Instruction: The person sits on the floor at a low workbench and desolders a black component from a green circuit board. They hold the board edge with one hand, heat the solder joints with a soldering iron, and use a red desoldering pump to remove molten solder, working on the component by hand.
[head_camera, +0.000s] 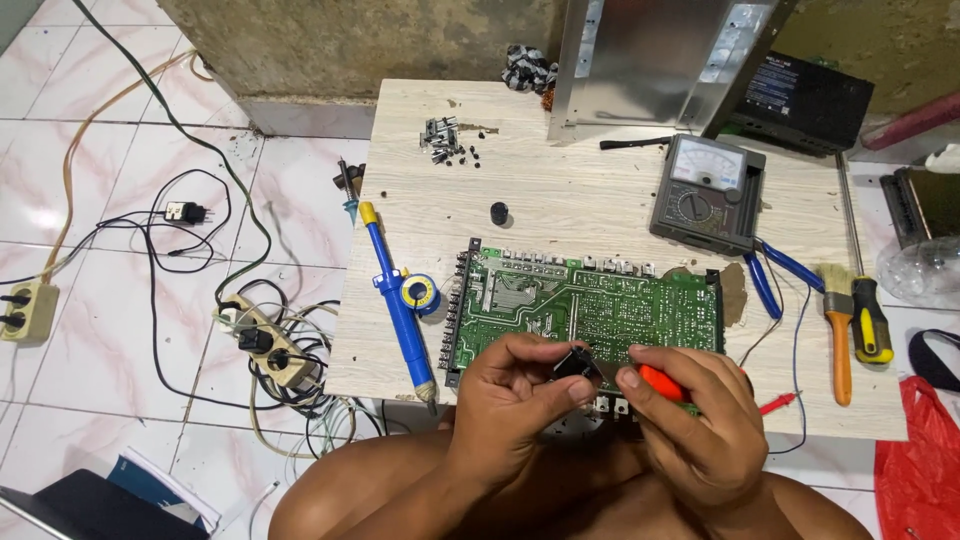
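My left hand (515, 395) pinches a small black component (573, 364) over the near edge of a green circuit board (585, 305). My right hand (695, 410) grips a tool with an orange handle (662, 382), its tip against the black component. The board lies flat on a low pale wooden table (560, 190), in front of my bare knees. A blue desoldering pump (398, 305) and a small solder spool (421, 293) lie just left of the board.
An analogue multimeter (708, 193), blue-handled pliers (775, 275), a paintbrush (838, 325) and a yellow-black screwdriver (871, 318) lie to the right. Loose small parts (447, 140) and a metal chassis (650, 65) sit at the back. Power strips (268, 345) and tangled cables cover the tiled floor on the left.
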